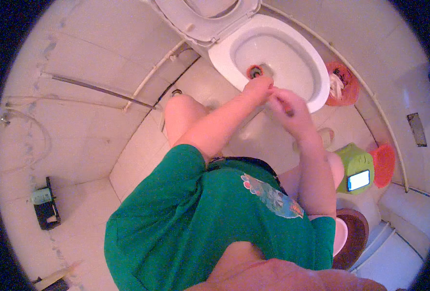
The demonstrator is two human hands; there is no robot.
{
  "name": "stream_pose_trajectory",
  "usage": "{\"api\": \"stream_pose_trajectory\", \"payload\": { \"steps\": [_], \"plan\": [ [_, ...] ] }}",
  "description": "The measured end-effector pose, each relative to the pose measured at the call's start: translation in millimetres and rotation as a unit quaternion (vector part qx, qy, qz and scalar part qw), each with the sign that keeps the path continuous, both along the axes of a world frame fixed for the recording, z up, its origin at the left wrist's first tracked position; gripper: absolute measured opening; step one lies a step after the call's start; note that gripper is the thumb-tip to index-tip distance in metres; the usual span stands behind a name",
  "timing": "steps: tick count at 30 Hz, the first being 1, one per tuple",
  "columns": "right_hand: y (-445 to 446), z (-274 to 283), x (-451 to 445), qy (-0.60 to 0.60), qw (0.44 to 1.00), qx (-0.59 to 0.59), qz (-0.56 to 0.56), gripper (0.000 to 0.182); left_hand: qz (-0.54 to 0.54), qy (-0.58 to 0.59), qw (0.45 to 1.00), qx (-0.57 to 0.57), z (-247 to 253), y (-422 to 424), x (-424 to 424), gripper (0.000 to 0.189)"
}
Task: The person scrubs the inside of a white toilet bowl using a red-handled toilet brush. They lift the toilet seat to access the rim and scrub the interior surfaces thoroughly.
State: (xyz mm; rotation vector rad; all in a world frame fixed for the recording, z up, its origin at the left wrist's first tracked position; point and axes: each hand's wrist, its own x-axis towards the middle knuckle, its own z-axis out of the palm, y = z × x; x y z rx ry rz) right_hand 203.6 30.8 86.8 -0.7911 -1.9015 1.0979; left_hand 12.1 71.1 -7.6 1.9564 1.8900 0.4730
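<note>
A white toilet bowl [320,69] stands before me with its seat and lid [233,25] raised. My left hand [259,86] is over the near rim of the bowl. It is closed around a small round object with a red rim and a dark middle [255,71]; what exactly it is, I cannot make out. Close beside it, my right hand [293,109] has its fingers bent, with the fingertips meeting the left hand near the wrist. Whether anything is pinched there is too blurred to tell.
Right of the toilet sits a red bin [351,91] with white paper inside. Further along, a lit phone [359,180] rests on a green stool-like object [353,156] near a red plastic item [384,165]. Pipes [149,78] run along the walls. A black shelf [47,212] hangs left.
</note>
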Motion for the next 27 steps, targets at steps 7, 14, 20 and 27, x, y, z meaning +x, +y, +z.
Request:
{"api": "stream_pose_trajectory", "payload": {
  "steps": [7, 14, 20, 27],
  "plan": [
    [-22.8, 15.5, -2.4, -0.142, 0.969, 0.200, -0.013, 0.008, -0.094, -0.088, 0.991, -0.043, -0.6, -17.7, 12.8, 0.028],
    [-32.1, 20.1, -1.2, -0.165, 0.968, 0.191, -0.001, 0.009, -0.110, -0.187, 0.976, -0.019, -14.7, -27.6, 20.7, 0.030],
    [-20.4, 17.6, -3.6, -0.189, 0.967, 0.168, -0.024, 0.011, -0.210, 0.061, 0.976, -0.005, 10.2, -9.4, 34.2, 0.036],
    [-31.3, 27.2, 4.9, -0.182, 0.968, 0.171, -0.023, 0.020, -0.159, -0.249, 0.955, 0.014, -30.4, -38.3, 45.2, 0.059]
  ]
}}
